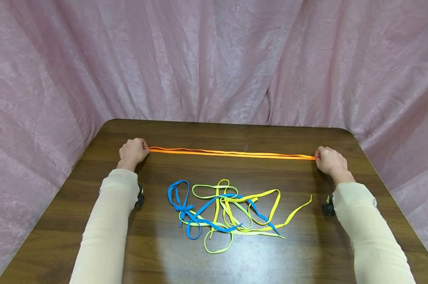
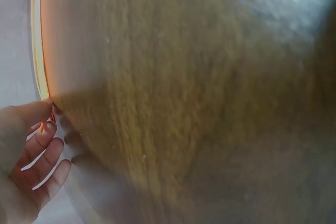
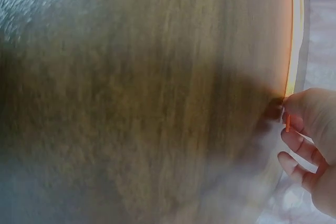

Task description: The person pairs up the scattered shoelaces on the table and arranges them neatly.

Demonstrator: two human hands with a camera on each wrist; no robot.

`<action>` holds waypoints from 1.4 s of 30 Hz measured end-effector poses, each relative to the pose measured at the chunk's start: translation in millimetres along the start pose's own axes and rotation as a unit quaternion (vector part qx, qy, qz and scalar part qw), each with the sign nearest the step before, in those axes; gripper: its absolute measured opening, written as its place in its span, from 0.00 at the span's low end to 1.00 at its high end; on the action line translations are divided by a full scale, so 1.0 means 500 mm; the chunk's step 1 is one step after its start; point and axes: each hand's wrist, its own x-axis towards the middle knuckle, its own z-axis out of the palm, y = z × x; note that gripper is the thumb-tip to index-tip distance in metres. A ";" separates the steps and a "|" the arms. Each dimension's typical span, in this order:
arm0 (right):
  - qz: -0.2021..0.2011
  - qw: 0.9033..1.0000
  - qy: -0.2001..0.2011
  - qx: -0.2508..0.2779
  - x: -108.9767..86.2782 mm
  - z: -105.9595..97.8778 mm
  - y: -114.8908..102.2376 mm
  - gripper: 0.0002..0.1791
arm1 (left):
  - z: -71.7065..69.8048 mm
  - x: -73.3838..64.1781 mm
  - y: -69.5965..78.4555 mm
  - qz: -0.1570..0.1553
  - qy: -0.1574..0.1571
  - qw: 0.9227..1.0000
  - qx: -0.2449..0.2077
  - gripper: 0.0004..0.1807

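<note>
With left hand (image 1: 133, 150) at ten o'clock, pinching one end of the orange lace (image 1: 232, 154) between thumb and finger, with the other fingers loosely bent. With right hand (image 1: 331, 161) at two o'clock, pinching the opposite end likewise. Stretches across twelve o'clock in two nearly straight, close-set strands, with short tips poking out below both pinches. Hard to tell whether touching the wood or held just above.

Shows a loose tangle at the centre, with blue lace (image 1: 182, 208) mostly toward nine, yellow lace (image 1: 290, 217) toward three, and green lace (image 1: 249, 232) looping down to six o'clock.

Set over a dark brown table (image 1: 235, 136) with streaky grain and rounded far corners at ten and two. Gleams with pale glare toward six, and darkens with shadow near each hand. Enclosed beyond by a pink curtain (image 1: 214, 59), hanging in shiny folds from nine through twelve to three. Crossed by cream sleeves (image 1: 104, 221) from eight and four o'clock, with dark cameras (image 1: 140, 195) at both wrists.
</note>
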 end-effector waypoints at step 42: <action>-0.021 0.999 -0.024 -0.014 -0.015 -0.004 -0.007 0.17 | -0.013 -0.009 -0.007 0.016 0.003 1.000 0.002 0.10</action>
